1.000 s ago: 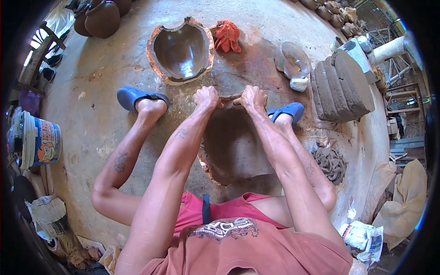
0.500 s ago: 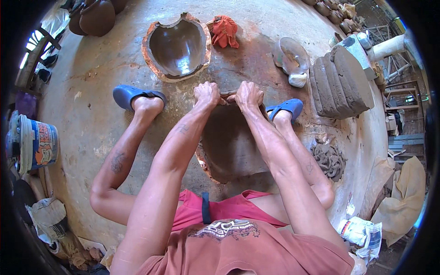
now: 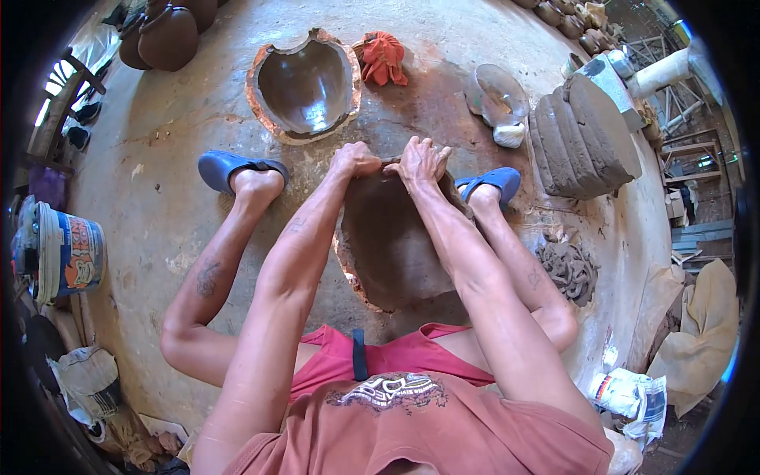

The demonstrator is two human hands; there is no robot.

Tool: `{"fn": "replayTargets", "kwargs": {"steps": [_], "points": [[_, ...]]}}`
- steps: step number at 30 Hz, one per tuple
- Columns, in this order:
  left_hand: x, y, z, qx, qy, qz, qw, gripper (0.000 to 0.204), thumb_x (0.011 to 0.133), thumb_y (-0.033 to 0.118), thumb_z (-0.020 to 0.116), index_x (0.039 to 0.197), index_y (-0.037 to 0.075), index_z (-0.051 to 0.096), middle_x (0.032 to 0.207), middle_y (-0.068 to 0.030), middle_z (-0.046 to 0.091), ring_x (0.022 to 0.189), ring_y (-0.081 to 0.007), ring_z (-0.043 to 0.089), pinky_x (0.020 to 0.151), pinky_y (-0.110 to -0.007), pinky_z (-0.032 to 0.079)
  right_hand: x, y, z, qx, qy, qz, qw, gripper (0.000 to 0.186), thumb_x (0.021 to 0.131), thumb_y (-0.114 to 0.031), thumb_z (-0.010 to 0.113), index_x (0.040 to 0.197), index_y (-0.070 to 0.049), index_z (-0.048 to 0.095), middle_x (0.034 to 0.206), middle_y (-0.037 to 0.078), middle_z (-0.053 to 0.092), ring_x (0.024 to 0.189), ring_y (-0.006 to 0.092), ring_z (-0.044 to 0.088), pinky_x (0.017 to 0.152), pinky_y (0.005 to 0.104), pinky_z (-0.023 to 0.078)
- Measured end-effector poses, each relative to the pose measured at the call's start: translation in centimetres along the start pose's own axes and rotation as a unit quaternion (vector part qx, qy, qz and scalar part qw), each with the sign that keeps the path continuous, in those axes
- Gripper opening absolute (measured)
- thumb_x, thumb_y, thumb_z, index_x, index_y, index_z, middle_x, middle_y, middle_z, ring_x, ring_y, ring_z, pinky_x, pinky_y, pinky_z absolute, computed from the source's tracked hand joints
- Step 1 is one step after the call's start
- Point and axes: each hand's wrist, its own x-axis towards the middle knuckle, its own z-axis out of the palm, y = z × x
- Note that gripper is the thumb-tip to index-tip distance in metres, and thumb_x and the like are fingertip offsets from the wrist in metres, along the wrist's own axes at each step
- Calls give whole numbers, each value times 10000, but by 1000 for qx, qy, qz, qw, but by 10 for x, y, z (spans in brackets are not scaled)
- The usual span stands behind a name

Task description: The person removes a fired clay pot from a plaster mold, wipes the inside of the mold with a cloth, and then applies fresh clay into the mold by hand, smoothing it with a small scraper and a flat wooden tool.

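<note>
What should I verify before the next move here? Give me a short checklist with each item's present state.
1. Left hand on the far rim of the clay vessel: ok, curled at the edge.
2. Right hand gripping firmly: cannot tell; it is at the same rim, but its fingers look partly spread.
3. Vessel's left edge even: not ok, it looks ragged, with orange patches.
4. Left shoe clear of the vessel: ok, well apart on the floor.
5. Vessel's underside sound: cannot tell, hidden.
6. Stacked clay slabs apart from both hands: ok, off to the right.
</note>
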Motion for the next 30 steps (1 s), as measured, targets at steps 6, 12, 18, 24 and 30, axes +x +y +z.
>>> {"fn": "replayTargets", "kwargs": {"steps": [6, 12, 18, 24, 30], "points": [[13, -1, -5, -33, -4, 81, 996, 536, 787, 371, 622, 1131, -18, 754, 1232, -260, 710, 1225, -402, 658, 999, -447, 538, -3, 8, -26, -22, -9, 28, 999, 1061, 578, -755, 877, 1356, -89, 598, 1323, 150, 665, 1161, 266, 697, 1141, 552, 335], [-22, 17, 12, -25, 83, -5, 996, 516, 742, 383, 799, 1116, 29, 781, 1218, -272, 714, 1177, -412, 684, 988, -471, 567, 2, 29, -14, -20, -20, 2, 1000, 867, 682, -595, 903, 1326, -83, 629, 1309, 181, 684, 1166, 321, 705, 1121, 572, 373], [-31, 1, 6, -6, 141, -9, 990, 501, 683, 337, 881, 1073, 36, 790, 1173, -261, 731, 1079, -426, 721, 929, -478, 601, 17, 29, -12, 62, -2, -19, 998, 289, 923, -281, 691, 1151, -115, 753, 1134, 158, 762, 1119, 317, 726, 943, 484, 533], [-17, 27, -5, 81, 103, -10, 991, 651, 711, 485, 887, 1191, 66, 752, 1290, -218, 700, 1161, -391, 693, 952, -471, 581, 17, 76, -45, 200, -76, -62, 975, 840, 743, -483, 886, 1381, -30, 579, 1340, 249, 654, 1270, 415, 617, 1058, 510, 504], [-18, 28, 15, 97, 92, -37, 990, 804, 652, 600, 906, 1226, 63, 734, 1274, -198, 713, 1164, -367, 695, 975, -484, 563, -64, 168, -63, 300, 65, -124, 944, 716, 820, -460, 817, 1319, 20, 636, 1323, 237, 647, 1274, 391, 598, 1096, 476, 467]]}}
